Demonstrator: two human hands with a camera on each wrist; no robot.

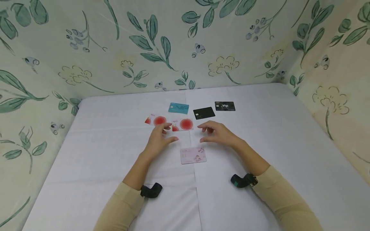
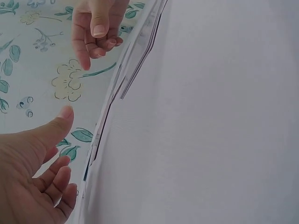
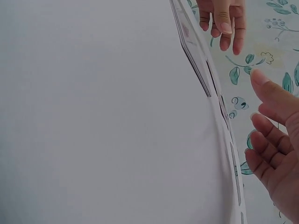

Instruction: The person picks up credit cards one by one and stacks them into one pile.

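My left hand (image 1: pixel 157 138) hovers over the white table just in front of two cards printed with red circles, the left red card (image 1: pixel 156 119) and the right red card (image 1: pixel 185 124). Its fingers are loosely bent, with nothing in them. Facing it, my right hand (image 1: pixel 218 134) is also held above the cloth, thumb and fingers apart and holding nothing. Nearer to me, between the two wrists, lies a pink VIP card (image 1: pixel 193 158). In the left wrist view, the stack-like edge of a card (image 2: pixel 145 53) shows below the hands.
Behind the hands lie a blue VIP card (image 1: pixel 178 108), a black card (image 1: pixel 204 113) and another black Vip card (image 1: pixel 225 106). A white cloth (image 1: pixel 101 154) with a lengthwise crease covers the table. Leaf-patterned fabric (image 1: pixel 110 57) hangs around its back and sides.
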